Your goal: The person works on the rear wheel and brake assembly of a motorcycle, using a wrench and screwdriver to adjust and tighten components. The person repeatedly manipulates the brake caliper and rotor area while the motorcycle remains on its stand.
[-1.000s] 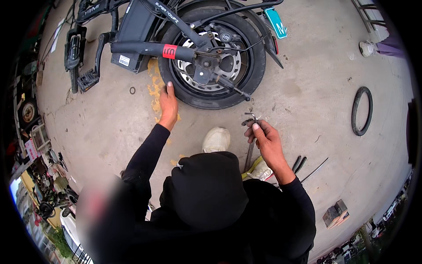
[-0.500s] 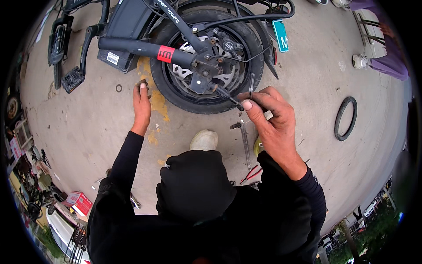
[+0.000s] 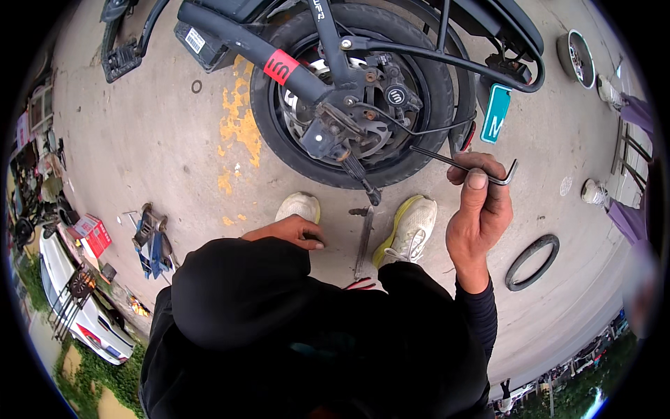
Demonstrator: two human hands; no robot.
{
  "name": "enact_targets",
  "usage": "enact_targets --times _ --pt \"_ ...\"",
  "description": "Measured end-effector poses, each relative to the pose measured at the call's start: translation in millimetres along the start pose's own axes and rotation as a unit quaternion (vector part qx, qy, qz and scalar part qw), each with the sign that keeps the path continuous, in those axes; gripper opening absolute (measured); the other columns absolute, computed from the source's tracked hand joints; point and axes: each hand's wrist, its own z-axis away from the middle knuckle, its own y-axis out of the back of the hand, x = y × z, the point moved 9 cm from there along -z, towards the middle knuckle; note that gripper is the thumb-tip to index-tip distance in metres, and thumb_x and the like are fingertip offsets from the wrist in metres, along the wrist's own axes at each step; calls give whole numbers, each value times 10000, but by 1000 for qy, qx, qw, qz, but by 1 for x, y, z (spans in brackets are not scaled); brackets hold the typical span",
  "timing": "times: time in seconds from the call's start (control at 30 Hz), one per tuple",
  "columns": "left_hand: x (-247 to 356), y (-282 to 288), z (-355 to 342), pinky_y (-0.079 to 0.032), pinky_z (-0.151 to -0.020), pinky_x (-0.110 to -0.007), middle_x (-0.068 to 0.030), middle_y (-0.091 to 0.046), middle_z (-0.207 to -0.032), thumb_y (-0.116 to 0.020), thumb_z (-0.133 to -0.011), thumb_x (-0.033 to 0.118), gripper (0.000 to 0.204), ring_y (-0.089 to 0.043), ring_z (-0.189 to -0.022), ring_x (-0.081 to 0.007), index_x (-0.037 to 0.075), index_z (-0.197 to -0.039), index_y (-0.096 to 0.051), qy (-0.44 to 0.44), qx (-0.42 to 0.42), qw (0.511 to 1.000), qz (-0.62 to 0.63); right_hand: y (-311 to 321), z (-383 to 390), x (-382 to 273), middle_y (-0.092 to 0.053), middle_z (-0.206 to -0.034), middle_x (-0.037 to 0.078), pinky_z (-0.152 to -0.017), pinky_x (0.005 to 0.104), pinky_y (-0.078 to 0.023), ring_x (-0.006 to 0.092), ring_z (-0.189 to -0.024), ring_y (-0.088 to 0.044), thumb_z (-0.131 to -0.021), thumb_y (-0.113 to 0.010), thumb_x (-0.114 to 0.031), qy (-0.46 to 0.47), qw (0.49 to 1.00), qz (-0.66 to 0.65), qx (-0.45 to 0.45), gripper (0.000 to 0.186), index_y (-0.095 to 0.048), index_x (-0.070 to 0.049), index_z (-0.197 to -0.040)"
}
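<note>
My right hand (image 3: pixel 479 223) pinches a long black L-shaped hex key (image 3: pixel 501 181), short bent end at right and long shaft toward the electric bike's rear wheel (image 3: pixel 293 165). The shaft's tip lies in front of the tire and brake area; contact is unclear. My left hand (image 3: pixel 296 232) is low by my knee, fingers loosely bent and apart, with nothing visible in them. The dark frame arm (image 3: pixel 312 91) with a red label crosses the wheel, near a brake caliper (image 3: pixel 396 94). A flat metal bar (image 3: pixel 364 237) lies between my shoes.
A rubber tube ring (image 3: pixel 532 262) and a metal bowl (image 3: pixel 575 59) lie on the right, near another person's shoes and purple-clad legs (image 3: pixel 624 216). A blue floor jack (image 3: pixel 151 241), red box (image 3: pixel 89 236) and white car (image 3: pixel 77 293) are at the left.
My left hand has left the tire and dropped toward my knee. My right hand has moved rightward, and the hex key is turned with its shaft toward the wheel. The view has shifted.
</note>
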Motion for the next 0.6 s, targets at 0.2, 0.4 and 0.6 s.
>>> enact_targets --times 0.2,0.4,0.6 --pt "-36 152 59 -510 -909 -348 -132 -708 -1198 -575 -1057 305 395 -651 -1054 -193 -13 -1287 -621 131 457 879 27 -10 -34 20 -667 -1063 146 -752 289 -496 164 -876 -611 -1102 -488 -230 58 989 65 -120 301 -615 42 -1083" --pt "-46 99 125 -543 -869 -350 -132 -726 -1103 -606 -1043 250 339 -690 -994 -190 -2 -1268 -630 209 463 861 25 -46 -36 41 -705 -902 109 -654 231 -475 124 -741 -612 -1077 -523 -156 -53 960 -43 -270 228 -630 36 -1016" --pt "-124 -35 214 -549 -808 -456 -197 -728 -982 -629 -971 248 243 -703 -903 -388 46 -1092 -691 381 476 792 -25 -67 70 68 -619 -653 156 -594 391 -491 344 -617 -649 -995 -622 -152 -134 734 185 -640 144 -658 -14 -974"
